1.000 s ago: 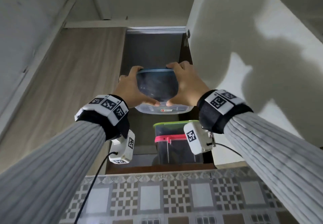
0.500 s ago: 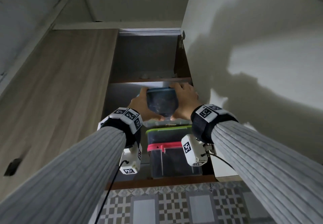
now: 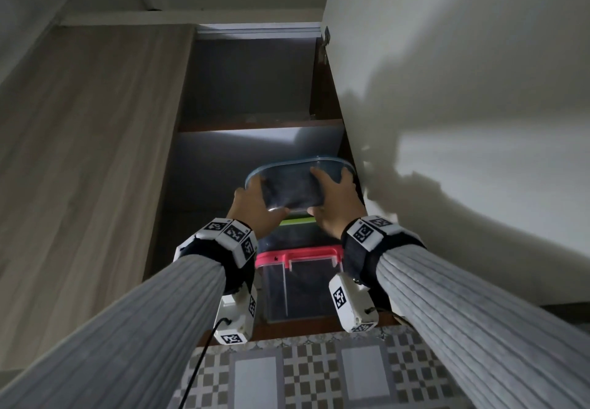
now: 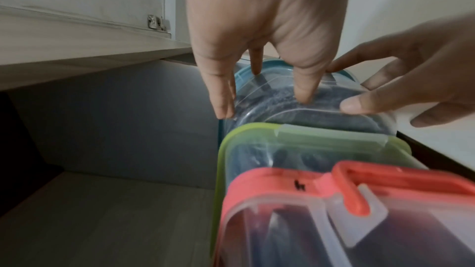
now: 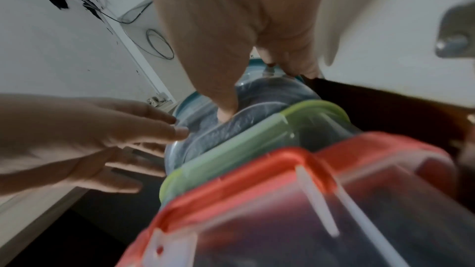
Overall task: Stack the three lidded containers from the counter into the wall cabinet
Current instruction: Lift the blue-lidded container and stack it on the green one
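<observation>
Your left hand [image 3: 255, 207] is on the left end of the blue-lidded container [image 3: 292, 189], fingers [image 4: 222, 96] spread wide & fairly straight down its clear wall, thumb under the base in the head view. It cradles the tub more than it clamps it. Your right hand [image 3: 335, 204] mirrors that on the right end: fingers fanned up over the side to the lid rim, thumb [image 5: 226, 109] pressed on the wall near the bottom edge. Both hands are holding the tub btwn them.

The tub is inside the wall cabinet [image 3: 95, 153], on the lower shelf at the right side, directly over the green-lidded container [image 4: 295, 143]. Can't tell if its base is fully seated on the green lid or just above it. Contents look dark, not identifiable.

The green-lidded one sits on the red-lidded container [image 3: 297, 284], which stands on the shelf floor. Both have clear walls w/ dark insides, contents unclear. The cabinet door [image 3: 479, 121] stands open at right, just beside the stack.
</observation>
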